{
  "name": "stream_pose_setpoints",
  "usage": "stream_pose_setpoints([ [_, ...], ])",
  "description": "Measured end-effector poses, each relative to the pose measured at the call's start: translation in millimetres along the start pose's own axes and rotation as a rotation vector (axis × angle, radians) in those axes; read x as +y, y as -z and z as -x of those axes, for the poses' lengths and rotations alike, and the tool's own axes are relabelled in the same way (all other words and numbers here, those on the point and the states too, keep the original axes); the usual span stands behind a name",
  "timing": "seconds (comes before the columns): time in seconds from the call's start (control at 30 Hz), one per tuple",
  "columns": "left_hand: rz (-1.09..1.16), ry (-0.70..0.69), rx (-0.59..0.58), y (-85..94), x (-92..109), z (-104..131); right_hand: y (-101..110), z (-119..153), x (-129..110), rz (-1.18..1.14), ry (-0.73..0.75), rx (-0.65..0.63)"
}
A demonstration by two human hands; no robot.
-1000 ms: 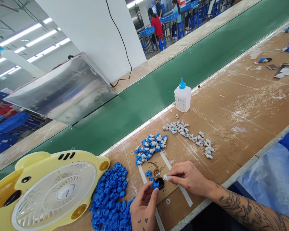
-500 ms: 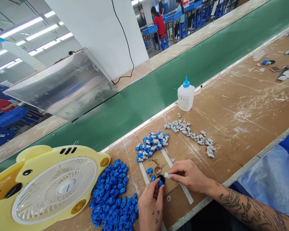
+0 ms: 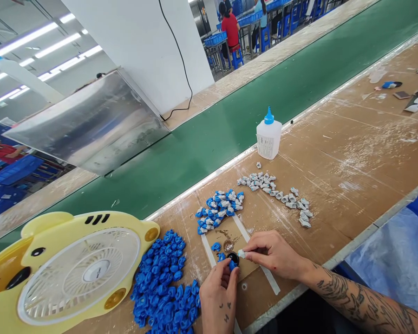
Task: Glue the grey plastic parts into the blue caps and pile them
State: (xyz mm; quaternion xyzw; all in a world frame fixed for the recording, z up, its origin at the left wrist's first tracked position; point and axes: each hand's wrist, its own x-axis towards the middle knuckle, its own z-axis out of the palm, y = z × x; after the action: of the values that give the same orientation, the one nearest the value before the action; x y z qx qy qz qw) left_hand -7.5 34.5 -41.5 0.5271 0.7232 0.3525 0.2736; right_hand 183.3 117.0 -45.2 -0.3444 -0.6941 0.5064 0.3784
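Between the thumb and fingers of my left hand [image 3: 218,290] is a small blue piece [image 3: 232,265]. My right hand [image 3: 273,255] pinches a small grey-white piece [image 3: 241,253] beside a little round black dish [image 3: 233,258]. The dish lies between my hands, partly hidden by the left fingers. Two loose blue pieces [image 3: 216,247] rest just beyond the left hand. Farther back is a cluster of joined blue-and-white pieces [image 3: 218,211], and right of it a scatter of grey-white pieces [image 3: 261,181]. A big heap of blue pieces [image 3: 163,283] lies left of my left hand.
A yellow animal-shaped fan [image 3: 80,273] occupies the left of the table. A white bottle with a blue nozzle [image 3: 269,139] stands at the back, near the green conveyor belt [image 3: 202,134]. Pale tape strips [image 3: 270,279] mark the cardboard tabletop [image 3: 334,185]. People sit in the background.
Both hands keep nearly the same pose and hold the same pieces. The camera view has shifted very slightly.
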Motion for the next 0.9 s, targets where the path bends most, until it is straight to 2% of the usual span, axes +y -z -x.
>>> stream_pose_setpoints([
  [0.17,0.045,0.066,0.008,-1.0,-1.0,2.4,0.9,1.1,0.2,-0.015,0.012,0.012],
  [0.23,0.097,0.102,0.051,0.2,-3.2,3.9,2.0,1.7,-0.8,-0.022,0.003,0.018],
  [0.33,0.279,0.202,0.125,2.7,-1.3,5.9,3.1,2.0,-5.0,-0.056,-0.036,0.022],
  [0.43,0.493,0.294,0.180,1.2,9.9,8.8,0.6,2.2,-10.7,-0.104,-0.065,0.024],
  [0.57,0.678,0.295,0.334,-8.5,24.6,12.5,-9.3,3.6,-16.5,-0.129,-0.008,0.053],
  [0.63,0.703,0.292,0.323,-11.3,25.4,11.9,-14.9,4.7,-18.5,-0.122,0.033,0.073],
  [0.73,0.713,0.308,0.236,-8.7,20.6,7.8,-20.2,5.6,-21.7,-0.060,0.132,0.080],
  [0.9,0.750,0.355,0.138,-0.8,21.4,2.2,-17.1,4.8,-27.5,0.067,0.284,0.053],
])
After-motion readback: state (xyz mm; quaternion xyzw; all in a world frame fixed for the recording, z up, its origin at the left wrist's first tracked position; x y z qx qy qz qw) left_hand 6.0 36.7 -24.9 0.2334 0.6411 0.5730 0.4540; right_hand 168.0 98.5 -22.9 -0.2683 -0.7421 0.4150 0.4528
